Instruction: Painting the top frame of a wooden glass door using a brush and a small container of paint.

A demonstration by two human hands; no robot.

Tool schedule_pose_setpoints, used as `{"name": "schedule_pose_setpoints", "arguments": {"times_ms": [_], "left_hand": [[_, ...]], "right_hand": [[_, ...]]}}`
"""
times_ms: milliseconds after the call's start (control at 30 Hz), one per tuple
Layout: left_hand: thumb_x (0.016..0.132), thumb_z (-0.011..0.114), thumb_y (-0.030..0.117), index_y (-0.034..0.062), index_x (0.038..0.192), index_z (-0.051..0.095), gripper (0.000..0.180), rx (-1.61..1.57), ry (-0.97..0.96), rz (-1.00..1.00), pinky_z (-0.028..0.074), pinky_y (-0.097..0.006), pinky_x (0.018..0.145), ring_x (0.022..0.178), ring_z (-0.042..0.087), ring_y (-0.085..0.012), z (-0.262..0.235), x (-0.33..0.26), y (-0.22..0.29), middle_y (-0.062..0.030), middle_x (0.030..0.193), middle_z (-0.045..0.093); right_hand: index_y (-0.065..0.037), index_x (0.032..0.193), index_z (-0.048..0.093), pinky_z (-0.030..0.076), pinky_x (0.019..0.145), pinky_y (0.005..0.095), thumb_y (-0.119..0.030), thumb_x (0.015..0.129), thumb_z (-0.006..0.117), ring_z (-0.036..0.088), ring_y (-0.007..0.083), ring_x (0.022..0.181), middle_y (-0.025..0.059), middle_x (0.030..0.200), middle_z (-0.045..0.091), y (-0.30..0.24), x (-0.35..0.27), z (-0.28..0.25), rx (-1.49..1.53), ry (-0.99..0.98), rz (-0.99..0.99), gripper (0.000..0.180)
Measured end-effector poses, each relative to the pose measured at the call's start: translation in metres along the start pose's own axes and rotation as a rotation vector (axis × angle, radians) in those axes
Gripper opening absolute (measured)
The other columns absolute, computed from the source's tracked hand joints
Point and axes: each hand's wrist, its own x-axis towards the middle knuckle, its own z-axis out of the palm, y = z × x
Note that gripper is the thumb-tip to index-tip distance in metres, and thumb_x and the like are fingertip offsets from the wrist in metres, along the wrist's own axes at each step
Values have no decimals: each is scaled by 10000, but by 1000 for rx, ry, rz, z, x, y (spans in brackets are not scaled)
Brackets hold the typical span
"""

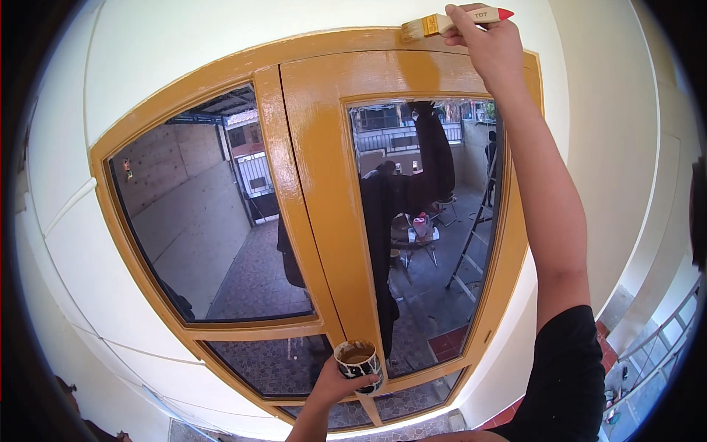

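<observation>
Head view: brush in the right hand's closed grip, bristles touching the window frame's top edge beside the wall. Lower down, the left hand grips a paint cup near the frame's bottom rail.

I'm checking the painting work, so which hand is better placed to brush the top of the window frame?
Right. The right hand holds the paintbrush with its bristles at the frame's top edge. The left hand is low, holding the paint cup.
</observation>
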Motion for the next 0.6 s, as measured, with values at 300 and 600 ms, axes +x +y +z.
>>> {"name": "schedule_pose_setpoints", "arguments": {"times_ms": [300,600], "left_hand": [[583,876,277,-25,1188,479,785,-14,30,-29,477,-350,885,1029,591,-232,-2,-3,0,-145,1082,602],[585,877,278,-21,1179,488,771,4,8,12,474,-347,888,1026,592,-227,1,2,-2,-134,1075,607]], "right_hand": [[6,910,679,515,647,242,-301,844,648,669,127,664,87,715,682,37,9,-32,-259,-20,-8,316],[-2,879,682,518,626,245,-298,843,634,673,128,635,83,689,680,4,3,-1,83,-61,22,302]]}}
